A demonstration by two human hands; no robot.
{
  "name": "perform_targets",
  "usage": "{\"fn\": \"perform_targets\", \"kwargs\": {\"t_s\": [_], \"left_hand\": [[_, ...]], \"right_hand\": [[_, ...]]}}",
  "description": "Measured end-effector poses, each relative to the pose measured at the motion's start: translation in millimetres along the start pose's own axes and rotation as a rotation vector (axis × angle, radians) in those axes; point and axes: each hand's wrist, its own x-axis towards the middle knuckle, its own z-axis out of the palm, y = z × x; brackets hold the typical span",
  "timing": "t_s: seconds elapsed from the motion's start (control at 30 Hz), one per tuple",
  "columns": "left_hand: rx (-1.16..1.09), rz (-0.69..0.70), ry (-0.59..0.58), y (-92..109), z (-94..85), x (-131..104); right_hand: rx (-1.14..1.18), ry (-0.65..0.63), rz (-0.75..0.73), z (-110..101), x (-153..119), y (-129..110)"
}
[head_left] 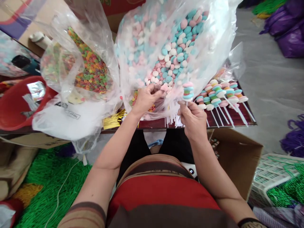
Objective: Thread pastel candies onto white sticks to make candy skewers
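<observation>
My right hand (193, 118) pinches the stick of a candy skewer (188, 91), held upright with pink, green, blue and white pieces stacked on it. My left hand (148, 98) is closed on a pink candy (164, 87) at the mouth of a big clear bag (218, 34). Inside that bag lie pink, blue and white candies (174, 53). To the right of my right hand, finished-looking candy skewers (219, 95) lie in a pile on the dark red table (152, 126). White sticks (172, 120) lie between my hands near the table's front edge.
A clear bag of colourful ring candies (92, 69) stands at the left, beside a red basin (14, 107). Gold ties (115, 120) lie by the front edge. Below right are a cardboard box (242, 158) and a white basket (273, 171); green strands (54, 180) cover the floor at left.
</observation>
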Motion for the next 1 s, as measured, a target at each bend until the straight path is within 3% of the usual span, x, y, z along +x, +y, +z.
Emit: {"fn": "perform_targets", "kwargs": {"t_s": [0.13, 0.27, 0.37, 0.47, 0.6, 0.77, 0.87, 1.0], "left_hand": [[-0.249, -0.102, -0.081, 14, 12.7, -54], [-0.414, -0.157, -0.091, 6, 13.8, -74], [-0.509, -0.228, -0.072, -2, 10.3, -82], [-0.531, -0.215, -0.020, -4, 12.8, -87], [-0.467, -0.113, 0.098, -2, 23.0, -91], [-0.332, -0.093, 0.143, -4, 27.8, -94], [-0.412, -0.136, 0.113, -4, 24.8, -95], [-0.505, -0.192, -0.058, 2, 17.7, -97]], "right_hand": [[-0.019, -0.115, -0.038, 17, 9, -2], [-0.045, -0.176, -0.014, 22, 1, 1], [-0.071, -0.110, -0.022, 20, -4, 2], [-0.115, -0.063, -0.092, 21, -8, 5], [-0.100, -0.107, -0.108, 24, -16, 10], [-0.106, -0.181, -0.036, 26, -24, 12], [-0.101, -0.199, -0.014, 27, -25, 9], [-0.055, -0.238, 0.091, 25, -24, 5]]}}
